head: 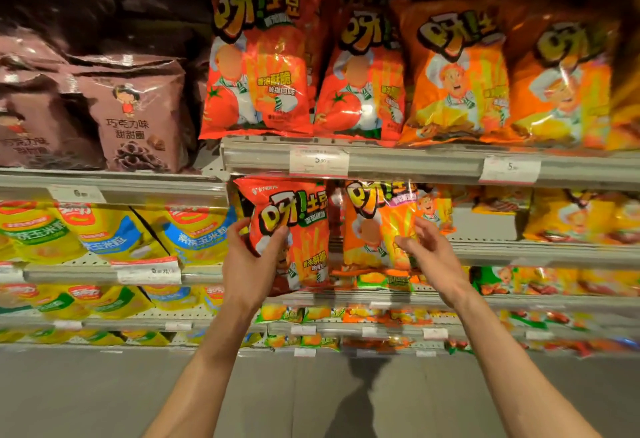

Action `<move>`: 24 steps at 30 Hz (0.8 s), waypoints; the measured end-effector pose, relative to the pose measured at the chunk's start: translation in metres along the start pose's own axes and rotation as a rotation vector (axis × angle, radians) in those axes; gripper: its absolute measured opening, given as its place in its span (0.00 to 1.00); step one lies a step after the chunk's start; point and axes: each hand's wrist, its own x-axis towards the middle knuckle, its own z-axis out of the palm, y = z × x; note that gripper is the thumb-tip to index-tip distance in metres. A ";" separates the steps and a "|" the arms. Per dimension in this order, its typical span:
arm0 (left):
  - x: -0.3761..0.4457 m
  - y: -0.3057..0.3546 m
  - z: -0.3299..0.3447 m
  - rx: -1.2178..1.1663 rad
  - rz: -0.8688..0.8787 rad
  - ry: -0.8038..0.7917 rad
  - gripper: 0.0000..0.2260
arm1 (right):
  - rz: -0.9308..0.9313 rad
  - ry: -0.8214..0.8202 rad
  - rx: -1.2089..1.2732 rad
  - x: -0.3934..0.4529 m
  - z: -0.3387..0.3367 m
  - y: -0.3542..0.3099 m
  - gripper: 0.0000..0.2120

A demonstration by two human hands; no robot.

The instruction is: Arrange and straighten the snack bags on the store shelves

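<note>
1. Store shelving (415, 163) is running across the view in several tiers, with price tags (318, 162) sitting on the rail edges.
2. Upper tier: brown snack bags (138, 115) are standing at left; red bags (256, 66) and orange bags (457, 73) are standing upright to their right.
3. Middle tier, left: yellow bags (114, 233) are leaning against one another.
4. Red snack bag (298, 233) is being held upright in front of the middle tier, just below the rail; the left hand (251, 261) is gripping its left edge, thumb curling over the front.
5. Orange snack bag (377, 226) is standing just right of the red one; the right hand (429, 250) is reaching to its right side with fingers loosely spread, and actual contact cannot be told.
6. Lower tiers are carrying green and orange packets (381, 281), blurred.
</note>
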 end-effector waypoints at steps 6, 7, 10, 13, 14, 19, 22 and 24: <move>0.025 0.017 0.022 0.020 -0.007 0.070 0.26 | -0.018 0.051 0.020 0.004 0.012 0.001 0.28; 0.029 0.016 0.022 0.026 -0.003 0.059 0.25 | -0.017 0.061 0.011 0.003 0.014 0.000 0.28; 0.029 0.012 0.018 0.056 0.017 -0.012 0.23 | -0.023 0.054 0.007 0.003 0.015 -0.001 0.23; 0.021 0.007 0.012 0.053 0.052 -0.151 0.27 | -0.029 0.050 -0.020 0.003 0.014 -0.005 0.20; 0.019 0.005 0.010 0.053 0.088 -0.195 0.30 | -0.028 0.045 -0.026 0.003 0.014 -0.005 0.21; 0.025 -0.010 0.009 0.170 0.210 -0.173 0.39 | -0.017 0.044 -0.057 -0.003 0.013 -0.008 0.24; 0.024 -0.003 0.009 0.061 0.229 -0.141 0.37 | -0.018 0.044 -0.066 -0.004 0.014 -0.009 0.25; 0.030 0.002 0.009 0.011 0.223 -0.105 0.39 | -0.017 0.044 -0.076 -0.005 0.014 -0.010 0.28</move>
